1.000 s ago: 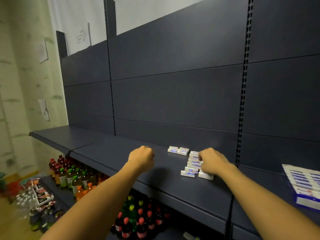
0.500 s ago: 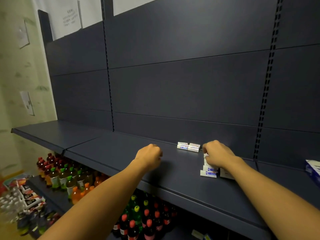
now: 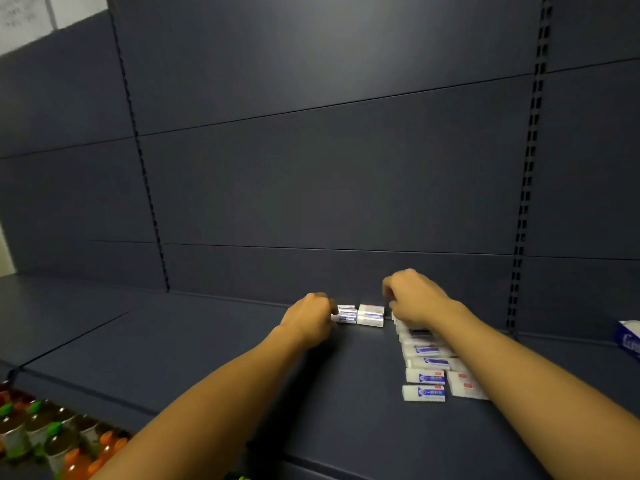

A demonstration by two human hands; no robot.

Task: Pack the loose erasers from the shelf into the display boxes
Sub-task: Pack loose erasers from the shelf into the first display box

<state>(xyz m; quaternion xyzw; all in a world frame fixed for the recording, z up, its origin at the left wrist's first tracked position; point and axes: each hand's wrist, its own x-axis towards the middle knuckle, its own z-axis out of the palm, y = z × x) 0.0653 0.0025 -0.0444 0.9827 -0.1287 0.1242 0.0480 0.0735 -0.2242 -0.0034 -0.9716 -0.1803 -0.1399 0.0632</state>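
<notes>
head view | I see my left hand curled, its fingertips touching a small stack of erasers just to its right | my right hand is curled over the far end of the eraser row; I cannot tell what it pinches | display box sits well right of it on the shelf

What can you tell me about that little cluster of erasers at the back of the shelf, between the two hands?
The small cluster of erasers sits near the back of the dark shelf. They are white blocks in sleeves printed blue and red, stacked two high in two piles side by side. The left hand touches the left end; whether it grips one is unclear. The right hand is close by the right end.
</notes>
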